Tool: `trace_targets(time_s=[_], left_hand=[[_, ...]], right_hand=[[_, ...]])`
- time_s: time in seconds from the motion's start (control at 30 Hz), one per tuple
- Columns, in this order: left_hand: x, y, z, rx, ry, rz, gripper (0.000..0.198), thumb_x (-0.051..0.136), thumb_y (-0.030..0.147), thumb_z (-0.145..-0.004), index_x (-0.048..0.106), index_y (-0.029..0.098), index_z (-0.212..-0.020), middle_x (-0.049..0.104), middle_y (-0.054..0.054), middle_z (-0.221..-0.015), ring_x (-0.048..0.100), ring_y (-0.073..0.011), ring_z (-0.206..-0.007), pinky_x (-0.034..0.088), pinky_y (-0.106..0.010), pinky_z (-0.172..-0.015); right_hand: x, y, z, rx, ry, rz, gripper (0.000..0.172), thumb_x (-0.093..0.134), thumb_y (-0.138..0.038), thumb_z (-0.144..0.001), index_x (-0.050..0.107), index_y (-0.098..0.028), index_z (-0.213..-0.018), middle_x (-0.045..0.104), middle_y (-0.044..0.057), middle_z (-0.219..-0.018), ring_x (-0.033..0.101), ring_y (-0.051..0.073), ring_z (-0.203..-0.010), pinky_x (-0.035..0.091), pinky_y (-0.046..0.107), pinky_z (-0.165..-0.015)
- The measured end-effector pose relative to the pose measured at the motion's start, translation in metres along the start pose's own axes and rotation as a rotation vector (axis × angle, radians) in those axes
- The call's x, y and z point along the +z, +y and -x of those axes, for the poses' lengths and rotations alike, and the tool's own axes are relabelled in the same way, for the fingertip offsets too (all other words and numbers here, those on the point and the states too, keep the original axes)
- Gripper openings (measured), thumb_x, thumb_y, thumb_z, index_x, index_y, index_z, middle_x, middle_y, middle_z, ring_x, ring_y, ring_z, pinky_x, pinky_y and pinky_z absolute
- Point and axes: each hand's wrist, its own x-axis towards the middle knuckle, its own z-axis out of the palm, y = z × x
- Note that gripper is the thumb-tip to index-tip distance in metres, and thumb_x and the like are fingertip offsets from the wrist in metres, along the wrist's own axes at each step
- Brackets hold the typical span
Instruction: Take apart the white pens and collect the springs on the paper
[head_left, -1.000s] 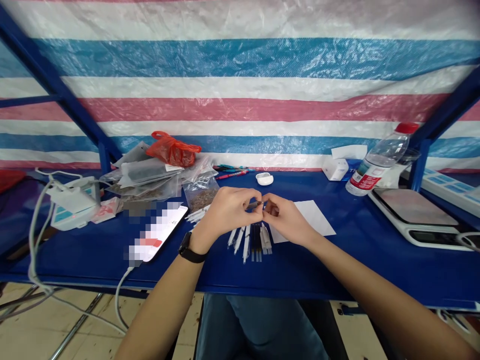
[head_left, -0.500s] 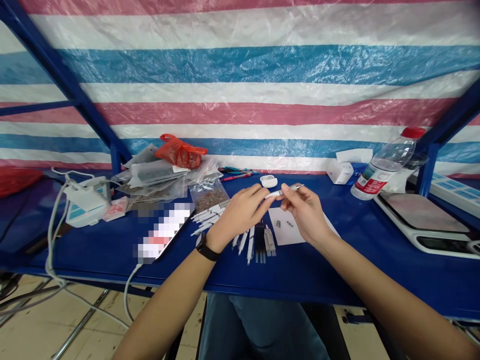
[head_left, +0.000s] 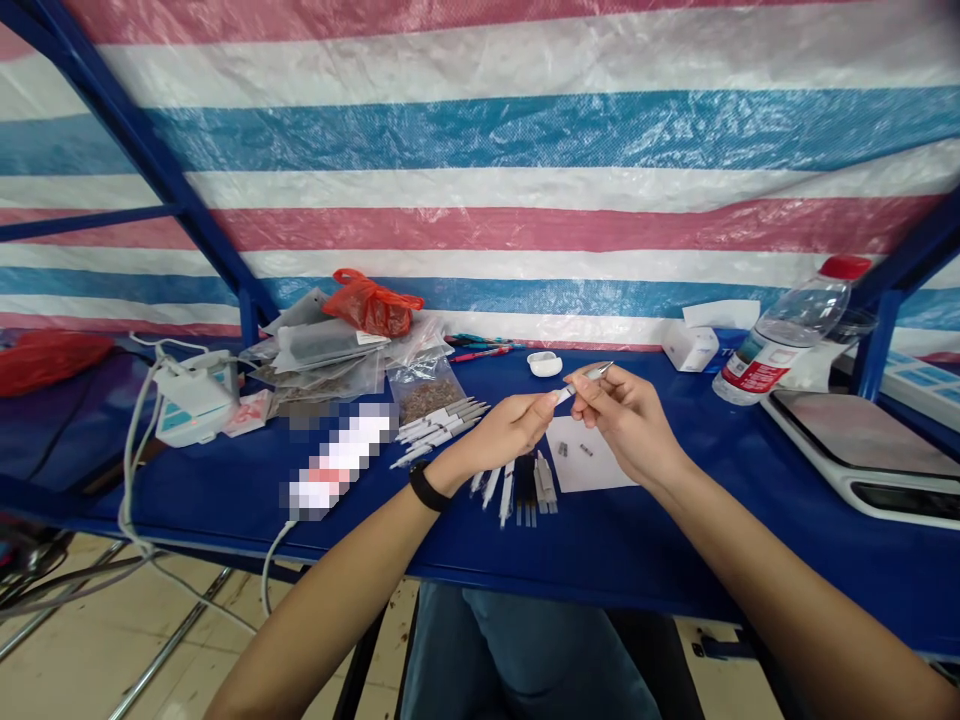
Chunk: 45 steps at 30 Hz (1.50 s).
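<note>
Holding: a slim white pen-like tube (head_left: 582, 381) with a thin metal tip, raised between both hands, its tip pointing up and to the right

Left hand: the left hand (head_left: 510, 432) is half closed, with its thumb and fingertips pinching the tube's lower end; a black wristband (head_left: 427, 488) circles the wrist

Right hand: the right hand (head_left: 626, 420) is curled, with its thumb and forefinger pinching the tube nearer the tip

Tube's place: in the air, above the near edge of a white paper sheet (head_left: 596, 470), over a blue table (head_left: 225, 510)

On the sheet: small metal parts (head_left: 562, 450), lying in two spots just apart

Below the hands: a row of white pen parts (head_left: 491, 488) beside dark refills (head_left: 525, 490), laid side by side

Left of them: a bundle of white pens (head_left: 439, 428), near a zip bag of brown granules (head_left: 425, 400) and a blurred phone (head_left: 337, 462)

Table's far edge: a red plastic bag (head_left: 373, 305), a white earbud case (head_left: 544, 365) and a water bottle (head_left: 787, 335)

Right end: a digital scale (head_left: 862, 445)

Behind: a striped plastic tarp (head_left: 480, 150)
</note>
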Motion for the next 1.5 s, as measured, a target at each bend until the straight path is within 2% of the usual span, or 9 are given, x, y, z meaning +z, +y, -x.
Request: trace_targets(time_s=[0.27,0.37,0.47,0.67,0.83,0.93,1.1,1.33,1.5], left_hand=[[0.002,0.0,-0.002,0.05,0.189,-0.318,0.043,0.044,0.05,-0.102,0.029,0.023,-0.072,0.027,0.008,-0.055,0.031,-0.0105,-0.051,0.023,-0.028,-0.056],[0.0,0.0,-0.002,0.006,0.182,-0.419,0.034,0.043,0.045,-0.105,0.035,0.023,-0.079,0.033,0.008,-0.055,0.039,-0.0121,-0.049,0.024,-0.027,-0.056],[0.0,-0.001,-0.002,-0.018,0.173,-0.535,0.029,0.039,0.039,-0.108,0.044,0.023,-0.084,0.042,0.007,-0.057,0.05,-0.015,-0.053,0.026,-0.027,-0.057],[0.004,-0.001,-0.002,-0.009,0.151,-0.697,0.031,0.032,0.037,-0.111,0.052,0.022,-0.093,0.059,0.001,-0.072,0.064,-0.0206,-0.069,0.034,-0.028,-0.062],[0.005,0.0,-0.002,-0.026,0.095,-0.693,0.029,0.031,0.035,-0.11,0.054,0.022,-0.119,0.054,0.004,-0.065,0.061,-0.0215,-0.063,0.03,-0.028,-0.059],[0.004,0.0,-0.001,-0.01,0.11,-0.638,0.031,0.032,0.037,-0.11,0.054,0.022,-0.127,0.049,0.006,-0.059,0.058,-0.0198,-0.058,0.03,-0.028,-0.059],[0.0,0.001,0.0,-0.002,0.134,-0.619,0.032,0.04,0.043,-0.108,0.058,0.023,-0.124,0.047,0.007,-0.057,0.056,-0.0184,-0.056,0.03,-0.026,-0.059],[0.001,-0.002,-0.002,-0.001,0.115,-0.662,0.028,0.037,0.041,-0.109,0.058,0.024,-0.114,0.056,0.004,-0.064,0.062,-0.0194,-0.063,0.031,-0.026,-0.059],[0.002,-0.004,-0.003,0.017,0.126,-0.685,0.026,0.034,0.037,-0.11,0.056,0.023,-0.102,0.063,0.001,-0.075,0.066,-0.0204,-0.071,0.031,-0.027,-0.061]], right_hand=[[-0.008,0.008,-0.005,-0.01,0.068,-0.025,0.032,0.088,-0.051,-0.065,0.075,-0.025,-0.078,0.072,0.003,-0.083,0.06,0.017,-0.072,0.053,0.037,-0.074],[-0.01,0.012,-0.007,-0.007,0.071,-0.073,0.039,0.088,-0.038,-0.064,0.077,-0.029,-0.1,0.075,0.001,-0.089,0.067,0.021,-0.087,0.054,0.043,-0.088],[-0.011,0.014,-0.008,-0.02,0.042,-0.088,0.036,0.085,-0.035,-0.068,0.076,-0.03,-0.103,0.076,0.002,-0.101,0.068,0.023,-0.101,0.053,0.044,-0.096],[-0.01,0.017,-0.008,0.025,0.13,-0.037,0.041,0.09,-0.04,-0.064,0.072,-0.026,-0.098,0.071,-0.001,-0.078,0.066,0.019,-0.076,0.056,0.042,-0.083],[-0.009,0.014,-0.008,0.017,0.106,-0.102,0.043,0.093,-0.037,-0.057,0.073,-0.027,-0.094,0.075,0.002,-0.091,0.067,0.02,-0.086,0.055,0.04,-0.085],[-0.008,0.013,-0.008,0.044,0.146,-0.035,0.039,0.093,-0.045,-0.058,0.074,-0.025,-0.085,0.071,0.001,-0.084,0.065,0.02,-0.083,0.055,0.038,-0.079],[-0.011,0.015,-0.01,0.089,0.172,-0.027,0.046,0.096,-0.043,-0.052,0.071,-0.024,-0.087,0.066,-0.002,-0.068,0.062,0.017,-0.068,0.054,0.037,-0.074],[-0.01,0.015,-0.008,-0.035,0.091,-0.043,0.044,0.09,-0.038,-0.061,0.071,-0.028,-0.099,0.075,0.002,-0.102,0.069,0.024,-0.099,0.055,0.042,-0.091],[-0.011,0.017,-0.009,0.06,0.145,0.029,0.054,0.094,-0.049,-0.056,0.071,-0.025,-0.098,0.069,-0.001,-0.072,0.067,0.021,-0.075,0.055,0.043,-0.083]])
